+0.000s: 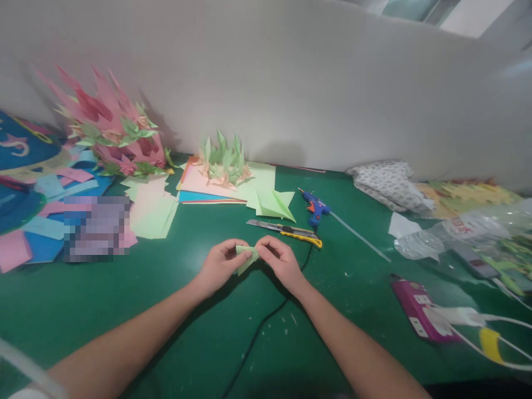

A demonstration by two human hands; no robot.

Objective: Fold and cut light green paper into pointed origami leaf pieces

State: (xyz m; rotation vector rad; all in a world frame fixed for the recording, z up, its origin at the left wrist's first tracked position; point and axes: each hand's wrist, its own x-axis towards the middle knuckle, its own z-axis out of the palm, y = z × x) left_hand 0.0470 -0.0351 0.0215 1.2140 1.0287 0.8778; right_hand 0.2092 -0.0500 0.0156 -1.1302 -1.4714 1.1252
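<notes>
Both hands meet over the green table (174,288), pinching one small folded piece of light green paper (246,259). My left hand (220,263) grips its left side with closed fingers. My right hand (279,259) pinches its right end, fingers curled. Just beyond the hands lie a yellow utility knife (286,230) and another folded green paper piece (274,205).
A blue glue gun (316,209) with black cord lies behind the knife. Coloured paper sheets (216,185) carrying folded green pieces sit at the back, pink paper craft (112,133) at back left. A purple power strip (418,310), plastic bags and cloth fill the right.
</notes>
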